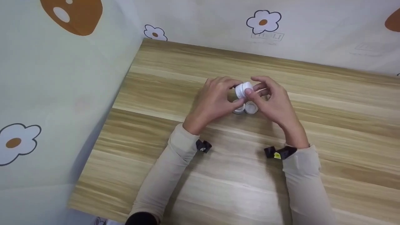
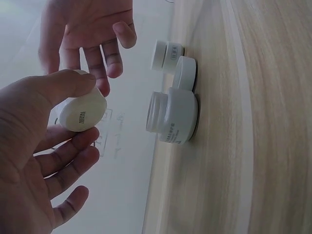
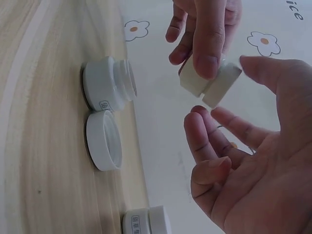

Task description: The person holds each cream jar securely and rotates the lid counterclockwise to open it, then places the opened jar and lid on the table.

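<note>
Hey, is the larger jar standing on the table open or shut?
Open. The larger jar shows a bare, uncapped neck, and a loose lid lies beside it on the table.

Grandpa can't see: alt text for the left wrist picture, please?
A person's left grip holds a small white jar near the right grip. On the table are an open jar, a loose lid beside it and a closed jar.

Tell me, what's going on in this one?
A person's left hand holds a small white jar above the table, while the right hand has its thumb and a finger at the jar's lid; whether that is screwed tight can't be told. Below, an open jar stands upright, with a loose lid lying right beside it. Another capped jar stands nearby.
</note>
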